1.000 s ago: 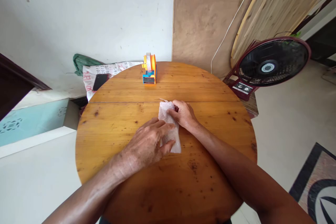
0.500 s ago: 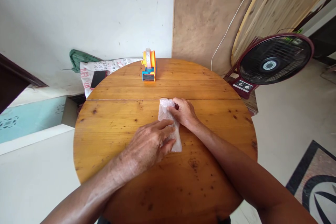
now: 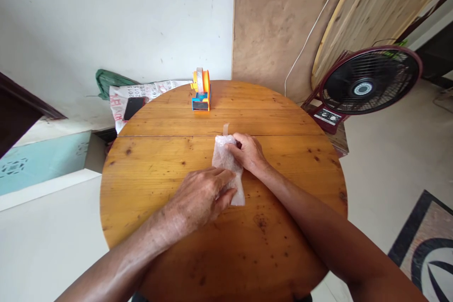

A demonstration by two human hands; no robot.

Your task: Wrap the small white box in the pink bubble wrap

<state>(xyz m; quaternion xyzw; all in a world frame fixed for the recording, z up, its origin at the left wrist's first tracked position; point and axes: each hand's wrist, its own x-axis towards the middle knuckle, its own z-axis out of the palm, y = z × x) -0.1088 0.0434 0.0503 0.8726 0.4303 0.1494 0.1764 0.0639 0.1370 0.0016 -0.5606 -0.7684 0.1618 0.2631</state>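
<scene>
A pale, translucent bubble-wrap packet [image 3: 223, 155] lies on the round wooden table [image 3: 141, 188], between my hands. My right hand [image 3: 249, 151] grips its upper right edge between thumb and fingers. Across the lower part of the packet rests my left hand [image 3: 208, 188], its fingers bent and the thumb apart from them. A short strip of tape [image 3: 225, 128] sticks out past the packet's far end. Farther back stands an orange and blue tape dispenser [image 3: 201, 90] with a roll on it.
Beyond the table's left rear edge are a printed white sack [image 3: 155, 88], a dark phone [image 3: 133, 107] and a green bag [image 3: 113, 82]. A dark red fan [image 3: 364, 86] stands at the right. Walls rise behind the table.
The tape strip beyond the packet's far end has come into view. My left fingers have drawn in slightly on the packet. My right hand keeps its grip.
</scene>
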